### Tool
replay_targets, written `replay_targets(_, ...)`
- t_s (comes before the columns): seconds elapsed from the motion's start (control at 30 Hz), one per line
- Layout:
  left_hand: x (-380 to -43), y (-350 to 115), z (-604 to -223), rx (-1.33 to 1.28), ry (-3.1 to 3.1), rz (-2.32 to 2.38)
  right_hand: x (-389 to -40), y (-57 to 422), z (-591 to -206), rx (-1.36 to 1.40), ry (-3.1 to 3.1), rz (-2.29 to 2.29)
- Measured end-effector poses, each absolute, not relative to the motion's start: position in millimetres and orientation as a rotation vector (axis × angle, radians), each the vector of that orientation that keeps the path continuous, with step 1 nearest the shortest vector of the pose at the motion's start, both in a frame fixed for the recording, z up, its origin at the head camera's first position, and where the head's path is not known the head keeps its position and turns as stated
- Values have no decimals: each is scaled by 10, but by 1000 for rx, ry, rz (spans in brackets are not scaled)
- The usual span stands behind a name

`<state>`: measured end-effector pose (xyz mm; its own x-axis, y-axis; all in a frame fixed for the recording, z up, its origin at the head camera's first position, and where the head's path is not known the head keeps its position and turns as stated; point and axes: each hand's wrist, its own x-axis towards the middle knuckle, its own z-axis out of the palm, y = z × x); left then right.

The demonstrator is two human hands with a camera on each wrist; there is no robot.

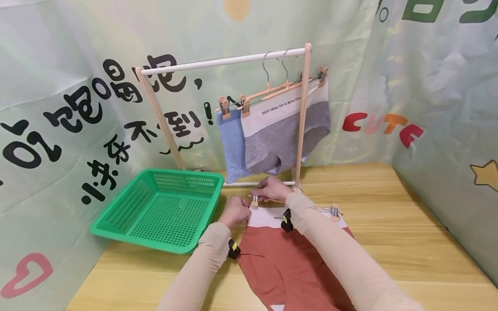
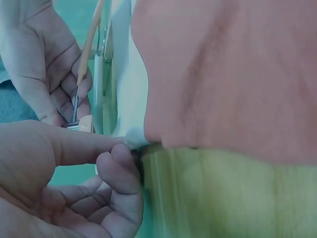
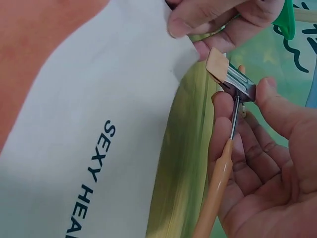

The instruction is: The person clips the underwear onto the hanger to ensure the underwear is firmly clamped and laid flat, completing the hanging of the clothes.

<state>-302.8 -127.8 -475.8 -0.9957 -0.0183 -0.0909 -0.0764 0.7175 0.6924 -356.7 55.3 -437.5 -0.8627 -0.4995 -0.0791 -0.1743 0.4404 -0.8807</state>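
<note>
Rust-red underpants (image 1: 264, 250) with a white printed waistband lie on the table. My left hand (image 1: 234, 211) pinches the waistband's left corner between thumb and forefinger, seen close in the left wrist view. My right hand (image 1: 273, 189) holds the left clip (image 3: 229, 77) of a clip hanger (image 3: 218, 181), its thumb and fingers on the clip's handles. In the right wrist view, the clip's pads stand beside the waistband corner, apart from the fabric. The hanger's other clip (image 1: 335, 212) is on the waistband's right side. My right forearm covers part of the underpants.
A wooden rack (image 1: 305, 112) with a white top rail stands behind. Grey underpants (image 1: 272, 142) and a blue pair (image 1: 231, 142) hang there from clip hangers. A green plastic basket (image 1: 194, 242) sits at the left. A printed curtain (image 1: 362, 56) surrounds the wooden table (image 1: 404, 242).
</note>
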Motion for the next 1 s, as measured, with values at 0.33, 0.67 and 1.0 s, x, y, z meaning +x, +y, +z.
replay_targets(0.33,-2857,-1196,-4587,-169,2759,1236,-3530,547,-4402,-593,2399,-1424)
replay_targets(0.67,-2887,-1215,-4624,-259,2769,1275,-3524,527,-4413,-595,2393,-1473)
replay_targets(1.0,-2837,-1233,-4560,-220,2782,1290,-3528,526,-4420,-594,2434,-1503)
